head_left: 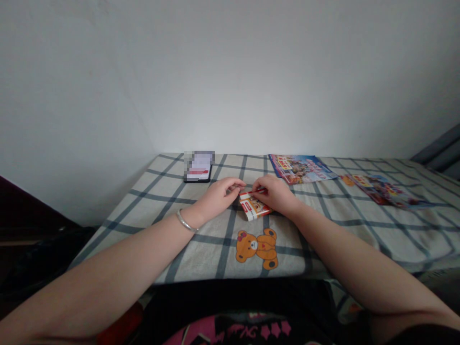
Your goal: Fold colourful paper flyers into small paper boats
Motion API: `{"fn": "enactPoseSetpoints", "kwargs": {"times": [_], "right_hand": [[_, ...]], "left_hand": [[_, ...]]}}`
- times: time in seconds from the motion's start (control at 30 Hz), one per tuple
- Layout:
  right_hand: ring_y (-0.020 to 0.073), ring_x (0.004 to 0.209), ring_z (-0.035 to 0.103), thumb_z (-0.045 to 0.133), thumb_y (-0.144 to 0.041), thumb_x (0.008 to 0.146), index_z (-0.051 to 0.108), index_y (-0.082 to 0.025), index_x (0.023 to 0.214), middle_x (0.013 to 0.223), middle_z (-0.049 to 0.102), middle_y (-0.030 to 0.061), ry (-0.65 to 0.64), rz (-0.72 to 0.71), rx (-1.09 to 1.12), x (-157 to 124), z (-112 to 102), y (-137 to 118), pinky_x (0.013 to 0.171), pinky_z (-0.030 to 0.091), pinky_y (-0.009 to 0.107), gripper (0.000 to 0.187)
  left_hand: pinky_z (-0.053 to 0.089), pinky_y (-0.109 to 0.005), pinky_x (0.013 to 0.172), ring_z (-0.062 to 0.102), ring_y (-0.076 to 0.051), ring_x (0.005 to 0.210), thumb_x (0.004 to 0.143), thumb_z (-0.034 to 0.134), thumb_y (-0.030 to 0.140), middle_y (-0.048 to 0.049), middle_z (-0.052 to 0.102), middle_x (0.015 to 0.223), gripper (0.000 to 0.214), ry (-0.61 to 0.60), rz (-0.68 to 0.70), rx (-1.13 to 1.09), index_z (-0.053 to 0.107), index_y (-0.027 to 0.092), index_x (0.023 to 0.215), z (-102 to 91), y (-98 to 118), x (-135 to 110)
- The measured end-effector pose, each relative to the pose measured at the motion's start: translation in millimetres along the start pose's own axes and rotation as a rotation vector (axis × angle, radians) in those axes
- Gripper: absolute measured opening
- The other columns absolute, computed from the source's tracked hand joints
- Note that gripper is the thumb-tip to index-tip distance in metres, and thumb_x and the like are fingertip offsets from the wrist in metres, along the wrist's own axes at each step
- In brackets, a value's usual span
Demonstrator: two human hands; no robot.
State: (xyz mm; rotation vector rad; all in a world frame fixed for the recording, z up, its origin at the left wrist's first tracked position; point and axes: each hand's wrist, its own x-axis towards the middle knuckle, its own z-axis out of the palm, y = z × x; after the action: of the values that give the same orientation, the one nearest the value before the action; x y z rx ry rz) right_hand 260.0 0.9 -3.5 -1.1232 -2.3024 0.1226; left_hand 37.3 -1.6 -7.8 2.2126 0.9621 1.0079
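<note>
Left hand (215,196) and right hand (275,194) gripping red packet (256,207), checked cloth (323,225), phone (198,167), booklets (300,168)

Packet (256,207): red and white, at the middle of the tabletop (161,201). It carries red blocks of print and one large red figure on white, a letter or a numeral, too small to read.
Phone (198,168): by the far edge, left of centre. Its screen is blurred over and only a red bar shows, so nothing is legible.
Left booklet (302,168): at the far edge, right of centre. It has a yellow and red title near its top, the letters too small to make out.
Right booklet (384,189): towards the right edge. Its coloured heading is unreadable.
Garment (247,330): below the near edge. It shows pink block letters on black; two look like "NG", the rest are cut off.
</note>
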Motion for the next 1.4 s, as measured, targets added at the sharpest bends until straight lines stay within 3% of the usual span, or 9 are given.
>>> {"fn": "enactPoseSetpoints", "kwargs": {"times": [0.07,0.2,0.43,0.63,0.77,1.0,1.27,1.4], "right_hand": [[0.017,0.08,0.061,0.066,-0.017,0.083,0.065,-0.021,0.083,0.082,0.068,0.0025,0.002,0.024,0.026,-0.2,0.6,0.7,0.074,0.045,0.028,0.004],[0.0159,0.077,0.061,0.066,-0.018,0.083,0.065,-0.02,0.083,0.083,0.068,0.002,0.038,0.06,0.068,-0.5,1.1,-0.5,0.071,0.044,0.027,0.003],[0.0172,0.083,0.064,0.064,-0.016,0.082,0.067,-0.021,0.087,0.088,0.071,0.0023,0.051,0.086,0.104,-0.6,1.5,-4.9,0.076,0.046,0.028,0.007],[0.0195,0.092,0.066,0.064,-0.032,0.086,0.067,-0.02,0.104,0.102,0.072,0.0058,-0.012,0.091,0.071,-1.8,-1.4,-2.4,0.082,0.048,0.031,0.022],[0.0208,0.087,0.065,0.068,-0.042,0.083,0.07,-0.018,0.097,0.095,0.072,0.0075,-0.056,0.103,-0.003,-2.4,-3.6,0.3,0.077,0.047,0.031,0.028],[0.0159,0.075,0.062,0.077,-0.034,0.074,0.069,-0.02,0.087,0.085,0.071,0.0026,-0.057,0.187,0.139,-2.3,-3.9,1.8,0.067,0.044,0.026,0.021],[0.0162,0.073,0.064,0.074,-0.029,0.075,0.071,-0.021,0.08,0.08,0.072,0.0002,-0.046,0.311,0.298,-1.8,-2.0,3.8,0.066,0.046,0.026,0.01],[0.0168,0.074,0.065,0.072,-0.029,0.076,0.072,-0.02,0.079,0.081,0.074,0.0014,-0.003,0.321,0.37,-1.7,-0.5,5.1,0.068,0.048,0.027,0.009]], "left_hand": [[0.054,-0.035,0.088,0.067,-0.018,0.099,0.093,0.053,0.025,-0.0064,0.07,0.109,0.021,-0.028,-0.007,-0.007,0.062,0.019,0.111,0.5,-1.5,-0.1],[0.051,-0.034,0.083,0.066,-0.019,0.091,0.081,0.07,0.028,-0.0037,0.072,0.098,0.032,-0.061,-0.033,0.111,0.063,0.02,0.112,1.3,-3.4,1.6],[0.046,-0.027,0.069,0.063,-0.015,0.073,0.08,0.068,0.019,0.0016,0.067,0.077,0.023,-0.071,-0.068,0.097,0.068,0.02,0.103,1.3,1.8,2.6],[0.045,-0.025,0.068,0.061,-0.014,0.074,0.08,0.066,0.018,0.0017,0.065,0.079,0.018,-0.029,-0.082,0.029,0.067,0.019,0.098,1.5,-0.4,1.6],[0.044,-0.024,0.063,0.059,-0.013,0.071,0.081,0.064,0.02,0.0018,0.063,0.078,0.013,0.006,-0.072,0.025,0.066,0.019,0.094,0.3,-2.5,1.5],[0.047,-0.027,0.067,0.061,-0.014,0.072,0.083,0.061,0.018,0.0014,0.063,0.077,0.016,0.015,-0.072,0.048,0.064,0.019,0.099,-0.1,-3.9,0.9],[0.051,-0.029,0.079,0.063,-0.016,0.087,0.082,0.062,0.015,-0.0013,0.068,0.096,0.023,-0.029,-0.043,-0.07,0.06,0.02,0.104,0.9,-3.3,0.1],[0.05,-0.029,0.077,0.064,-0.016,0.086,0.082,0.062,0.013,-0.0005,0.069,0.093,0.028,-0.019,-0.037,-0.034,0.062,0.021,0.108,-0.5,-0.5,0.1]]}}
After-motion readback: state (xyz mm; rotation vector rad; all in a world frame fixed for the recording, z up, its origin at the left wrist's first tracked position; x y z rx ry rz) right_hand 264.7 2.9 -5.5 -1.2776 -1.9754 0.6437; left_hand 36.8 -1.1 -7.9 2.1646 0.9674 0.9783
